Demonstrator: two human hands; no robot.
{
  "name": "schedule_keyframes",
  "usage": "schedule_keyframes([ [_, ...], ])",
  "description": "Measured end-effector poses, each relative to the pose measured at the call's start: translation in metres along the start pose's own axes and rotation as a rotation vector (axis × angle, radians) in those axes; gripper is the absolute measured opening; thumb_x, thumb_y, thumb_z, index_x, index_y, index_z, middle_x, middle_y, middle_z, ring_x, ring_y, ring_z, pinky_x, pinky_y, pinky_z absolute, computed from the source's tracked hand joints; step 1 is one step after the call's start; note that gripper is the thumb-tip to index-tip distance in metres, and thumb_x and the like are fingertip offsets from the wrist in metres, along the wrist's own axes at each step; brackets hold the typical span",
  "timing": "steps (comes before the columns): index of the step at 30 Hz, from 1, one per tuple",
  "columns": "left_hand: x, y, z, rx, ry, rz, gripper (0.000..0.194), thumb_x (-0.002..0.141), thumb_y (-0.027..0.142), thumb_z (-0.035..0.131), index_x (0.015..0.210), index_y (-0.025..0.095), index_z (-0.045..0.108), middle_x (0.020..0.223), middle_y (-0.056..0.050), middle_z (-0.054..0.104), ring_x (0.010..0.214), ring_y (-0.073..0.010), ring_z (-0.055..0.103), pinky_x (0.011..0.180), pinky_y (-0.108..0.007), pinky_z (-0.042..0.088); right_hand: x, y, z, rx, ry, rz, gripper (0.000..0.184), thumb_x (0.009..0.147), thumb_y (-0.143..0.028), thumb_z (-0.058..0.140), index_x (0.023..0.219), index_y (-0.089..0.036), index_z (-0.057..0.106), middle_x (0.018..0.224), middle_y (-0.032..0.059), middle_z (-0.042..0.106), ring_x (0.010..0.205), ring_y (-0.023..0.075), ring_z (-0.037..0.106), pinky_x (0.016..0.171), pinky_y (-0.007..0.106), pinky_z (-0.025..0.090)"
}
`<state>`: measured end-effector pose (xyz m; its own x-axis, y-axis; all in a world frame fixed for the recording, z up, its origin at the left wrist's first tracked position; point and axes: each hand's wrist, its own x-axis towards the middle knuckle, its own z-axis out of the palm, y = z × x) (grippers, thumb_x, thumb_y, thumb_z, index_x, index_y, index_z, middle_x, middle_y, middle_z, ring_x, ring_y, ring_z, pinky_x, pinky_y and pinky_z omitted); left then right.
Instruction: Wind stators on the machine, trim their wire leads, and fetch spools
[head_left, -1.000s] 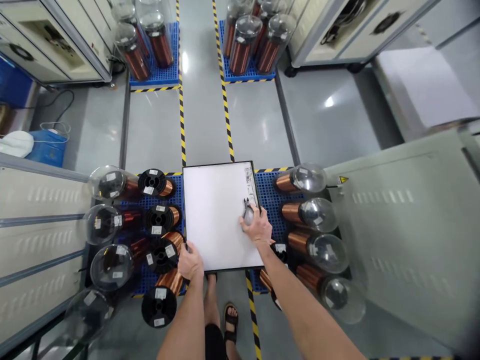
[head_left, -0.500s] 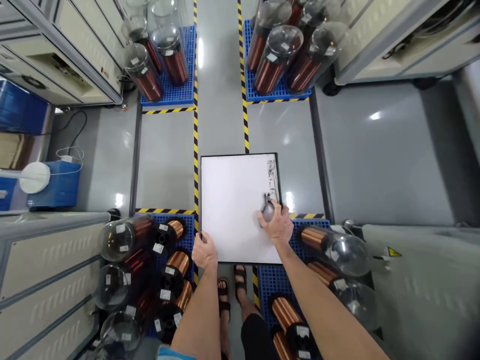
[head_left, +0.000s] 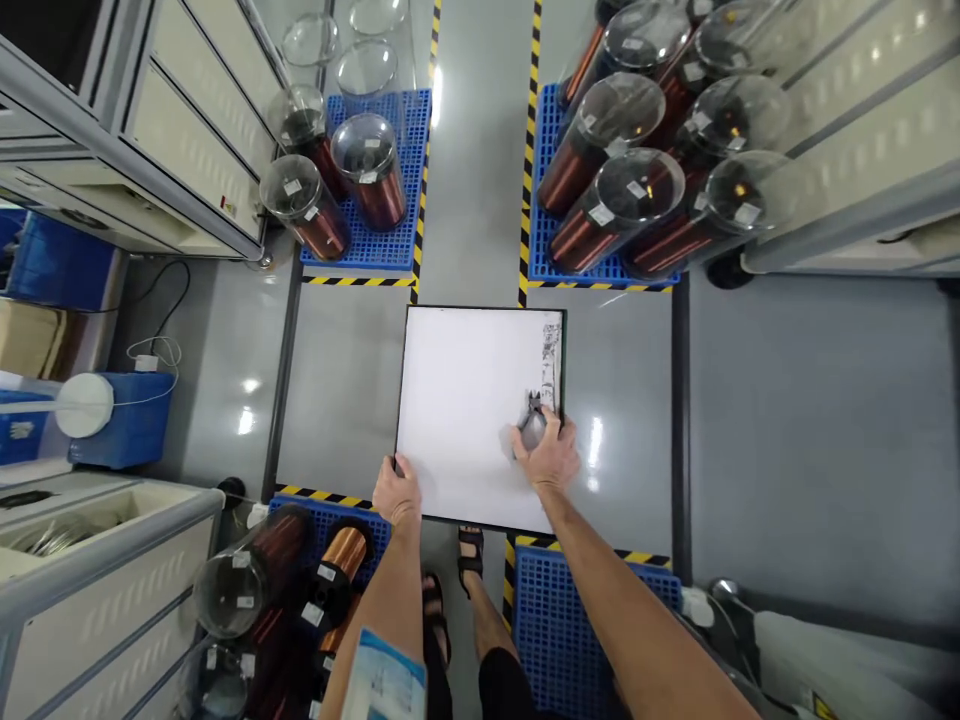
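Observation:
My hands carry a flat white board with a thin black frame (head_left: 457, 400), level in front of me. My left hand (head_left: 396, 490) grips its lower edge near the left corner. My right hand (head_left: 547, 455) lies on the board's right side, closed around the grey grips of a pair of side cutters (head_left: 534, 405), whose dark jaws stick out past my fingers. A printed strip (head_left: 551, 365) runs along the board's right edge. The fingers hide part of the cutters.
Blue plastic pallets (head_left: 367, 180) hold copper wire spools (head_left: 304, 205) under clear domes. White cabinets (head_left: 187, 130) line the aisle, whose floor bears yellow-and-black tape (head_left: 529, 150). A blue crate (head_left: 135, 420) stands at left. My sandalled feet show below the board.
The view has swung and moved forward along the aisle, so the upper domed spools look nearer and the lower pallets slide out of view. Both hands keep their hold on the board and cutters.

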<state>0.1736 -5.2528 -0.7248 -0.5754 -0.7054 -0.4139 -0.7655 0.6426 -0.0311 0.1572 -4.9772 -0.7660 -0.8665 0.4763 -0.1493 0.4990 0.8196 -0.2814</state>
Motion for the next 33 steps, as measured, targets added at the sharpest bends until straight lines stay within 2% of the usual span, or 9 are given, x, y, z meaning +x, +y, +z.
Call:
schedule_keyframes([
  [4, 0.055, 0.072, -0.026, -0.004, -0.022, 0.015, 0.046, 0.123, 0.050, 0.050, 0.136, 0.024, 0.087, 0.131, -0.016, 0.090, 0.114, -0.0362, 0.085, 0.090, -0.039, 0.057, 0.081, -0.045, 0.000, 0.007, 0.002, 0.008, 0.076, 0.103, -0.065, 0.071, 0.164, -0.021, 0.059, 0.158, 0.0244, 0.060, 0.129, 0.0411, 0.070, 0.091, 0.048, 0.061],
  [13, 0.162, 0.252, -0.088, -0.061, -0.085, 0.084, 0.047, 0.123, 0.051, 0.050, 0.134, 0.024, 0.087, 0.124, -0.015, 0.091, 0.109, -0.0334, 0.085, 0.089, -0.037, 0.057, 0.275, -0.129, -0.011, 0.012, 0.003, 0.048, 0.079, 0.102, -0.066, 0.068, 0.166, -0.020, 0.058, 0.151, 0.0233, 0.064, 0.122, 0.0404, 0.070, 0.090, 0.049, 0.059],
  [21, 0.227, 0.410, -0.125, -0.060, -0.097, 0.108, 0.052, 0.124, 0.052, 0.047, 0.139, 0.021, 0.086, 0.125, -0.018, 0.090, 0.109, -0.0358, 0.086, 0.089, -0.040, 0.057, 0.440, -0.181, -0.028, 0.002, 0.018, 0.062, 0.079, 0.102, -0.066, 0.069, 0.166, -0.019, 0.062, 0.150, 0.0250, 0.065, 0.119, 0.0400, 0.070, 0.094, 0.052, 0.060],
  [28, 0.288, 0.553, -0.160, -0.085, -0.052, 0.090, 0.050, 0.123, 0.051, 0.051, 0.143, 0.022, 0.086, 0.124, -0.018, 0.091, 0.109, -0.0365, 0.087, 0.087, -0.040, 0.058, 0.600, -0.229, -0.037, 0.036, 0.043, -0.026, 0.081, 0.101, -0.064, 0.069, 0.165, -0.015, 0.059, 0.157, 0.0284, 0.061, 0.134, 0.0448, 0.066, 0.099, 0.054, 0.061],
  [33, 0.328, 0.630, -0.178, -0.091, -0.056, 0.078, 0.055, 0.123, 0.056, 0.054, 0.151, 0.019, 0.084, 0.122, -0.020, 0.091, 0.110, -0.0357, 0.087, 0.088, -0.038, 0.059, 0.691, -0.260, -0.042, 0.017, 0.011, -0.028, 0.081, 0.100, -0.066, 0.069, 0.164, -0.017, 0.058, 0.161, 0.0271, 0.061, 0.136, 0.0446, 0.066, 0.097, 0.054, 0.062],
])
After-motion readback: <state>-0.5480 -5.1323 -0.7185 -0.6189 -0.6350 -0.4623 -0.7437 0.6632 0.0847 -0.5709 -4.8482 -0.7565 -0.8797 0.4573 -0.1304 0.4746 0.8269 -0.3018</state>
